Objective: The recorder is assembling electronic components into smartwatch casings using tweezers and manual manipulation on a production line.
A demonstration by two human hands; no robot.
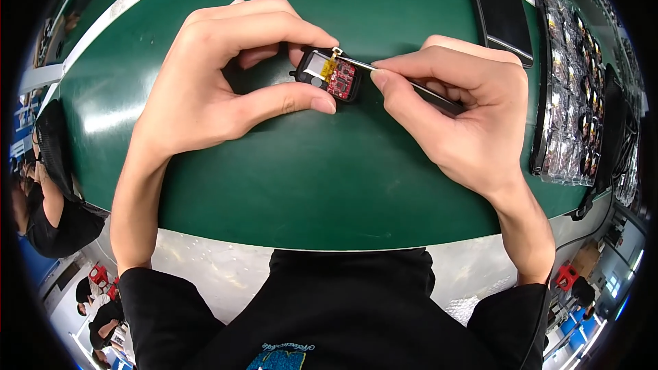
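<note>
Between the thumb and fingers of my left hand (pixel 212 68) is a small black electronic device (pixel 349 94) with its casing off on the upper side. Inside it show a red circuit board (pixel 342 79), a silvery block with yellow tape (pixel 327 68) and a small pale connector piece (pixel 336 51) at the top edge. My right hand (pixel 473 92) pinches slim metal tweezers (pixel 360 64), whose tip reaches the device close to that connector piece. Whether the tip touches it, I cannot tell.
A green work table (pixel 329 178) lies under my hands. To the right stands a clear plastic tray (pixel 569 89) of small parts, and a black flat object (pixel 497 7) lies at the back right. Other people (pixel 55 192) sit off to the left.
</note>
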